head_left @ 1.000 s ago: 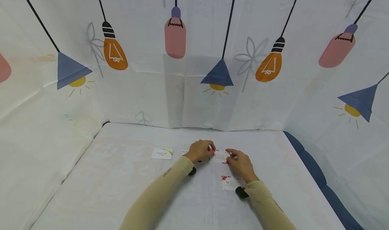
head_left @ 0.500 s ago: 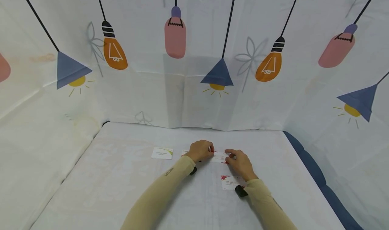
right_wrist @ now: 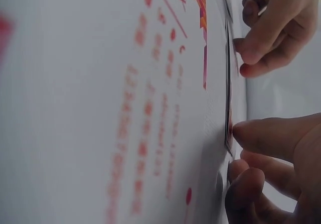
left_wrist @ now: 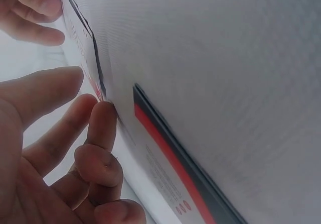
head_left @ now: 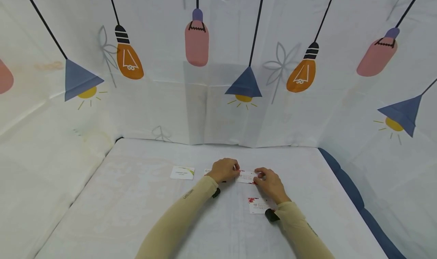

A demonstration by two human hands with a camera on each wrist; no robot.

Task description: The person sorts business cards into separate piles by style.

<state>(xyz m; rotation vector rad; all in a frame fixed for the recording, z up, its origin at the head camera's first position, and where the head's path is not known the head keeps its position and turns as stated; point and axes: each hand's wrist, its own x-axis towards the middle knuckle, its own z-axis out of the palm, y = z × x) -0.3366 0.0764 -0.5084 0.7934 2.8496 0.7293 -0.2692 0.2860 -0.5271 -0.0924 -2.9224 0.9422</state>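
Nothing has moved since before: left hand (head_left: 223, 169) and right hand (head_left: 268, 182) both pinch the red-printed card (head_left: 246, 176); free worktop (head_left: 119, 198) lies left.

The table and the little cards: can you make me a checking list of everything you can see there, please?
Surface: table covered with a white cloth, dark blue edge on the right.
Job's things: red-and-white card held between both hands; its edge shows in the wrist views.
Clutter: a second red-and-white card by the right wrist; a green-and-white card to the left; another card partly hidden behind the left hand.
Grippers: left hand and right hand each pinch an end of the held card.
Cables: nothing seen.
Surroundings: white curtain printed with hanging lamps and bulbs.
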